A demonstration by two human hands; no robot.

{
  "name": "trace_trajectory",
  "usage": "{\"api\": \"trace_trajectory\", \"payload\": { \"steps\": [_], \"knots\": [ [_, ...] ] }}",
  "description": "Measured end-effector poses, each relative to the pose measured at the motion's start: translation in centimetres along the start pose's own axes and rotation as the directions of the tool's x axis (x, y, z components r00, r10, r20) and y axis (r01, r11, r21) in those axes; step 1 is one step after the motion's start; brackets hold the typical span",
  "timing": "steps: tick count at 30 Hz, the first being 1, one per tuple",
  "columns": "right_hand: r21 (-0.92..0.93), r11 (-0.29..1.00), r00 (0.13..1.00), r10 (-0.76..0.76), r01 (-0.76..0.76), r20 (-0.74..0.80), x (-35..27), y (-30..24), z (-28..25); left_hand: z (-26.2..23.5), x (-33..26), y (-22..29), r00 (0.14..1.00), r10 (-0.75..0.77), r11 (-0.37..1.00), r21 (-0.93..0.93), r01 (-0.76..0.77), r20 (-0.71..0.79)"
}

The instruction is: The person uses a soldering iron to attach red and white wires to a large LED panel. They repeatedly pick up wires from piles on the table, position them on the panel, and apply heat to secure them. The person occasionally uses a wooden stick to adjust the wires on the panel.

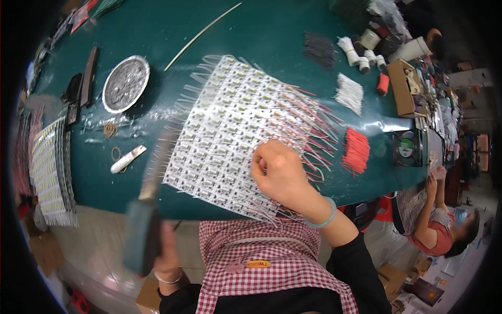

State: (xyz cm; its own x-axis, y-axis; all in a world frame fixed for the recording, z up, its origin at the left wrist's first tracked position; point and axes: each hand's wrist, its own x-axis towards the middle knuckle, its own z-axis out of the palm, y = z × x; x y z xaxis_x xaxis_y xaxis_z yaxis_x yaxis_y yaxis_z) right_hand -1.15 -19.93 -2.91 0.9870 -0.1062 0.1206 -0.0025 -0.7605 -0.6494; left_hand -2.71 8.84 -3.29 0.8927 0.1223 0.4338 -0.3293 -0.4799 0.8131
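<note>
A white sheet of many small circuit boards point(225, 125) lies on the green table in front of me, with red and white wires point(316, 138) sticking out along its right side and thin leads fringing its left. My right hand point(282, 170) rests on the sheet's lower right part, fingers curled in; whatever they may hold is hidden. At the sheet's lower left corner, my left hand point(168, 256) grips a dark-bodied hand tool point(142, 230) with a long metal nose pointing away from me. Motion blurs the tool, so its exact kind is unclear.
Left of the sheet are a round metal bowl point(125, 83) of grey material, a white-handled cutter point(128, 159) and rubber bands point(110, 130). Red wires point(355, 150), white wires point(349, 93) and a small fan point(409, 147) lie right. Another person point(436, 225) works at the far right.
</note>
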Motion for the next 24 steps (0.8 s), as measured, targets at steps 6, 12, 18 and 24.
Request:
{"api": "trace_trajectory", "payload": {
  "steps": [6, 12, 18, 24],
  "knots": [
    [-0.013, 0.999, 0.999, -0.046, 0.046, 0.001, -0.4, 0.4, -0.2, 0.4, 9.1, -3.0, 0.932, -0.319, 0.948, -0.060, 0.313, -0.175],
    [0.003, 0.999, 0.999, -0.032, 0.032, 0.034, -1.9, 0.4, -4.6, 1.8, 6.5, -3.1, 0.938, -0.329, 0.933, -0.189, 0.305, -0.112],
    [-0.214, 0.946, 0.925, 0.161, -0.244, -0.344, -4.4, 6.8, -11.6, 1.6, 5.2, -2.3, 0.917, -0.376, 0.923, -0.140, 0.359, -0.130],
    [-0.436, 0.848, 0.879, 0.070, -0.301, -0.472, -7.2, 12.5, -14.1, 1.8, 4.4, -4.1, 0.926, -0.351, 0.923, -0.216, 0.317, -0.139]
  ]
}}
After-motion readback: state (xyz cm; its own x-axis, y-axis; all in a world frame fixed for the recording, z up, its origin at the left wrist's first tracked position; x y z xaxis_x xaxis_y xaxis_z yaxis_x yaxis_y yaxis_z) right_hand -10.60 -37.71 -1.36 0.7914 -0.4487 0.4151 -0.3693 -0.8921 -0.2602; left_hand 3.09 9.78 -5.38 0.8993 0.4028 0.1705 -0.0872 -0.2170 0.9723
